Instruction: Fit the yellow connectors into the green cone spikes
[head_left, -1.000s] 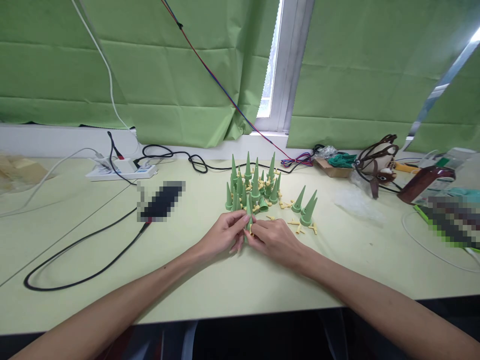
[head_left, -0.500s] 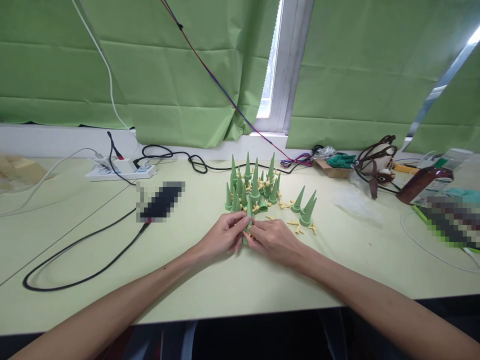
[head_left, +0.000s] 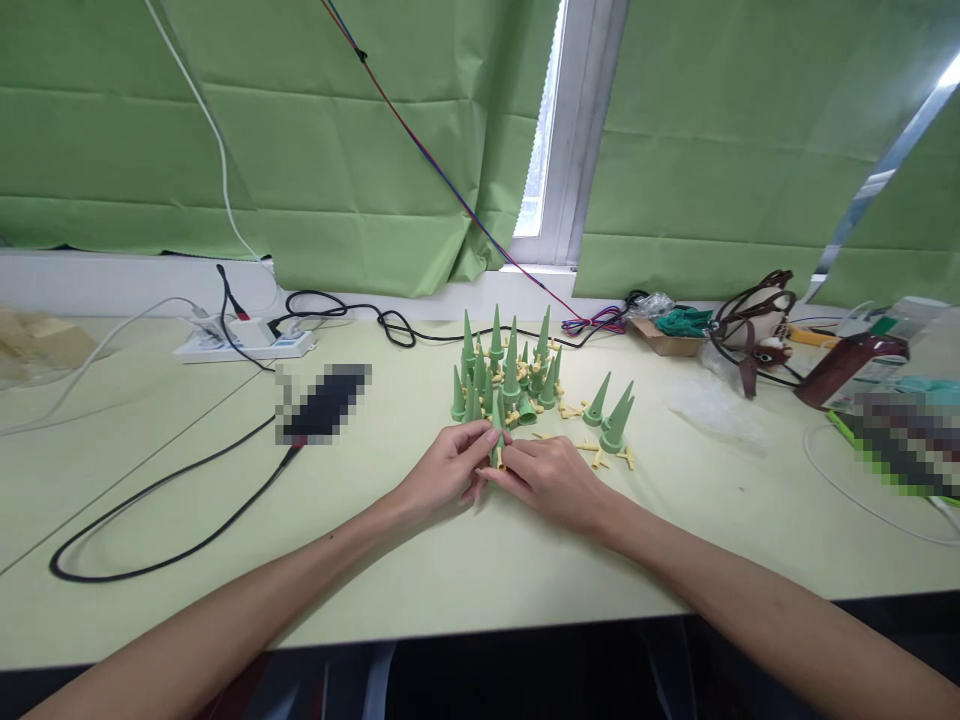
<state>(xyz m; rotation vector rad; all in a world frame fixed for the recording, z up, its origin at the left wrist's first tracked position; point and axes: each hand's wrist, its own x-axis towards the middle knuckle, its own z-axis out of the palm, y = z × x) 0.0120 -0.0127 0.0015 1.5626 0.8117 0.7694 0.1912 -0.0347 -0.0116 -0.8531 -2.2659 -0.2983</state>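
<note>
My left hand [head_left: 448,468] and my right hand [head_left: 551,478] meet at the middle of the pale green table [head_left: 225,500]. Both pinch one green cone [head_left: 498,428], which stands point-up between the fingertips. A small yellow piece [head_left: 500,461] shows at the cone's base, by my right fingertips. Just behind the hands stands a cluster of green cones [head_left: 506,368], several of them, with yellow pieces among them. To the right a few more cones [head_left: 616,412] stand with loose yellow connectors [head_left: 600,457] lying around them.
A black cable [head_left: 161,490] loops over the left of the table, and a white power strip [head_left: 244,342] lies at the back left. A blurred dark object [head_left: 322,402] sits left of the cones. Bags, a brown object [head_left: 851,362] and clutter fill the right side. Green curtains hang behind.
The hands have stayed at the same spot. The held cone has shifted slightly between the fingertips, and the yellow piece at its base now shows more.
</note>
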